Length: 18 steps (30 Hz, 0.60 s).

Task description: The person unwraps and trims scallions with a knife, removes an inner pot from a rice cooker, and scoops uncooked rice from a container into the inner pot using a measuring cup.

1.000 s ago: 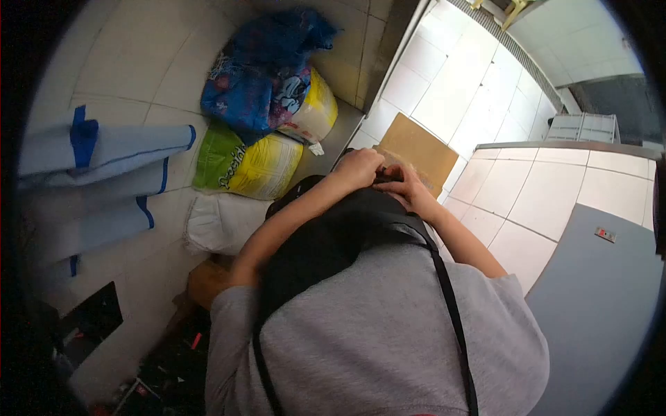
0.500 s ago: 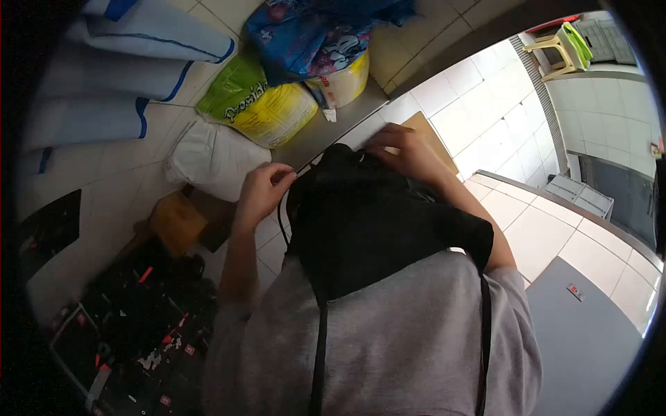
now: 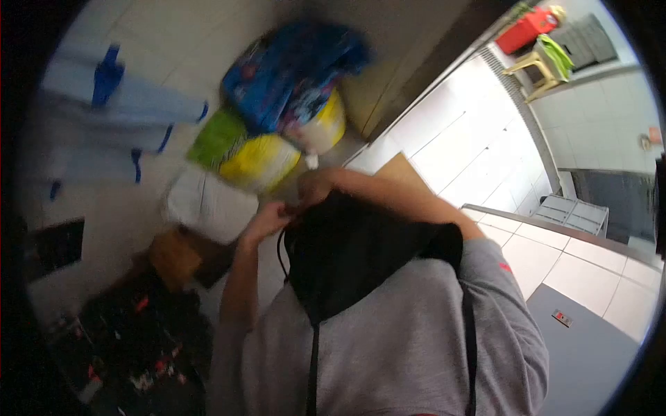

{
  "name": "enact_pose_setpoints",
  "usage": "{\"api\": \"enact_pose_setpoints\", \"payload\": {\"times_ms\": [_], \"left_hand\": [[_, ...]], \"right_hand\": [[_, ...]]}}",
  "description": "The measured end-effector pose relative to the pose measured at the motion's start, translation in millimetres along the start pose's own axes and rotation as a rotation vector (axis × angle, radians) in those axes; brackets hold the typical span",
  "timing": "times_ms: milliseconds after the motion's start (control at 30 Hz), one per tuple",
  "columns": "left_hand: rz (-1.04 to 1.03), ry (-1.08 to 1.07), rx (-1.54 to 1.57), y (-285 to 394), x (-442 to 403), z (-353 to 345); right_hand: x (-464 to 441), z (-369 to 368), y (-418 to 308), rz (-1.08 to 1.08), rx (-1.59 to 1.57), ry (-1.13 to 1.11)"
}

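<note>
A black cloth [image 3: 361, 256], like an apron with thin straps, lies over the front of my grey shirt. My left hand [image 3: 269, 220] is at its upper left edge, fingers pinched together; what they hold is too small to make out. A thin black cord [image 3: 281, 253] loops just below these fingers. Reaching across the top of the cloth, my right hand [image 3: 316, 188] is beside the left fingertips, its own fingers smeared by motion.
Beyond my hands are a blue bag [image 3: 295, 76], a green and yellow sack [image 3: 257, 161] and a white sack [image 3: 208, 202]. Cardboard [image 3: 402, 175] lies on the tiled floor. A grey panel [image 3: 579, 353] is at the right, dark patterned material [image 3: 139, 340] at lower left.
Both hands were together at the top centre, then moved apart. My right hand has since crossed left to meet my left hand. The black cloth has spread over my shirt, and the view has shifted.
</note>
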<state>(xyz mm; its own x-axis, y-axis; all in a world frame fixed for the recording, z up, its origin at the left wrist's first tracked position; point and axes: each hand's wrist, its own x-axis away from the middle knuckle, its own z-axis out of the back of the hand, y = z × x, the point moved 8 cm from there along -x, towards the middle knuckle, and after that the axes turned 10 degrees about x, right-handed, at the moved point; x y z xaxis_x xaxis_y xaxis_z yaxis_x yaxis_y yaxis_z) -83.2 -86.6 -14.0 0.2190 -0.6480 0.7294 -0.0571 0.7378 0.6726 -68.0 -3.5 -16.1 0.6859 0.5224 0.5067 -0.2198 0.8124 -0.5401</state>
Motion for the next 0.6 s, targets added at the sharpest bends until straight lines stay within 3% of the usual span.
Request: {"api": "enact_pose_setpoints", "payload": {"times_ms": [33,100,167,200,333,367,400,467,600], "left_hand": [[-0.073,-0.012,0.049,10.3,-6.7,-9.0],[-0.134,0.007,0.128,36.0,-22.2,-23.1],[-0.158,0.028,0.130,56.3,-41.8,-43.4],[-0.264,0.010,0.101,62.1,-65.6,-56.3],[-0.549,-0.191,0.002,135.7,-126.6,-141.3],[-0.468,-0.166,-0.169,164.1,-132.0,-166.5],[-0.526,-0.200,-0.277,200.3,-131.3,-190.4],[-0.618,-0.248,-0.479,256.6,-133.2,-234.9],[-0.647,-0.383,-0.750,320.0,-153.3,-314.9]], "right_hand": [[13.3,2.3,4.2,-0.043,0.113,0.042],[115.1,58.7,-8.4,-0.301,0.219,0.455],[231.9,108.8,-40.0,-0.058,0.100,0.951],[304.5,129.2,-57.4,0.056,0.085,1.265],[520.9,121.3,-136.6,-0.351,0.846,1.951],[539.7,116.8,-160.5,-0.554,1.123,1.928],[556.8,110.7,-175.8,-0.688,1.163,1.896],[583.4,79.5,-190.3,-0.445,1.426,2.054],[636.0,47.4,-176.7,-0.555,1.546,2.089]]}}
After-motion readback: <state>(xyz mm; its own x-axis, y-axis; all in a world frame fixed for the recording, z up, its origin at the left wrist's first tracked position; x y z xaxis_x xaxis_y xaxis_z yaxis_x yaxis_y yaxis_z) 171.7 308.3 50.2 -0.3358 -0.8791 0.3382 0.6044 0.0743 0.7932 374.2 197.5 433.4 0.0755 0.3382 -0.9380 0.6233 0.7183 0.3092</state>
